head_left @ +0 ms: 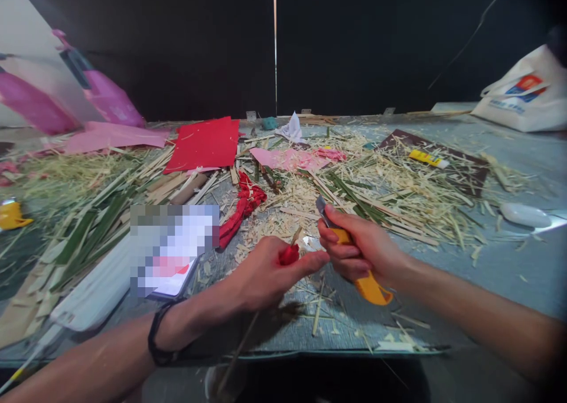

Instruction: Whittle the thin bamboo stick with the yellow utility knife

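My left hand [270, 273] is closed around a small crumpled red piece [289, 254], with a thin stick [239, 350] running down beneath the hand toward the table's front edge. Its thumb reaches right, near the fingers of my right hand [354, 243]. That right hand grips a yellow utility knife [372, 289], its grey blade end pointing up and left. Twisted red crepe paper [243, 205] lies behind my left hand. Pale wood shavings [305, 196] cover the table beyond both hands.
A lit phone [177, 273] and white power strip [106, 279] lie left. Bamboo strips [97, 226], red paper [206, 143] and pink paper [287, 158] are farther back. Two pink spray bottles [106, 96] stand back left. A dark board [465, 163] and white bag [522, 96] sit right.
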Demonstrator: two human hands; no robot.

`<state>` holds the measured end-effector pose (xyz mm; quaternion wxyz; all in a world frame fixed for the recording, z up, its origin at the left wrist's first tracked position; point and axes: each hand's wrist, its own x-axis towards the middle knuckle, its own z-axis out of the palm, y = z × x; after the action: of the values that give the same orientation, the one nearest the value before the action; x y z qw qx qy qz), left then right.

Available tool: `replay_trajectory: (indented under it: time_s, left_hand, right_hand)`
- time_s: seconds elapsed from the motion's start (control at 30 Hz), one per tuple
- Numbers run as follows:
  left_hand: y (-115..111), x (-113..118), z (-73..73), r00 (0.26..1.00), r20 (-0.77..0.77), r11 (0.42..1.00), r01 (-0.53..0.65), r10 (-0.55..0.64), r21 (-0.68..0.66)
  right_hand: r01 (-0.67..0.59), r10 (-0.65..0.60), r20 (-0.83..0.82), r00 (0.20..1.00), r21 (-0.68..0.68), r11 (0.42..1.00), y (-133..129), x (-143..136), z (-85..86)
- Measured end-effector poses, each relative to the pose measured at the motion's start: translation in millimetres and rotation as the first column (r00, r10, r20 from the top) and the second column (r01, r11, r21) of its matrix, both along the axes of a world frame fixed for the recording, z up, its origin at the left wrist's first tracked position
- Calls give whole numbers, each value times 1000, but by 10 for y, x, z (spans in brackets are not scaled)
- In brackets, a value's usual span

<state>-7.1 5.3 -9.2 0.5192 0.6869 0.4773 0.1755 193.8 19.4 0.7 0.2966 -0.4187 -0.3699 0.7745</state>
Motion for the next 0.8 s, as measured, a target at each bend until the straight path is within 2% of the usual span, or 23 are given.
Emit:
replay_trajectory:
  time_s: [0.13,0.23,0.3,0.43,0.5,0.6,0.8]
  left_hand:
    - [2,-21,16,999,-39,997,35,-32,71]
    - [-2,-12,21,996,-89,993,31,-20,116]
    - [-7,-1,25,994,-109,993,36,-23,115]
    - [-34,25,58,991,-134,994,40,-26,102]
    - [-53,35,79,989,-145,993,27,-10,112]
    - [-70,41,96,991,-131,995,20,-6,99]
    - [-57,38,78,994,-108,997,23,-15,76]
  right_hand:
    - [-25,24,18,1000,53,998,3,-51,-81]
    - [32,-57,111,992,215,976,-16,-97,-148]
    - [49,-138,225,964,362,931,-14,-98,-182]
    - [-112,-225,433,873,626,772,24,-46,-239]
    - [-157,-239,463,854,666,730,42,-28,-258]
    - [-163,-239,466,852,668,726,50,-27,-255]
    - [-217,-261,504,823,705,675,52,-35,-221]
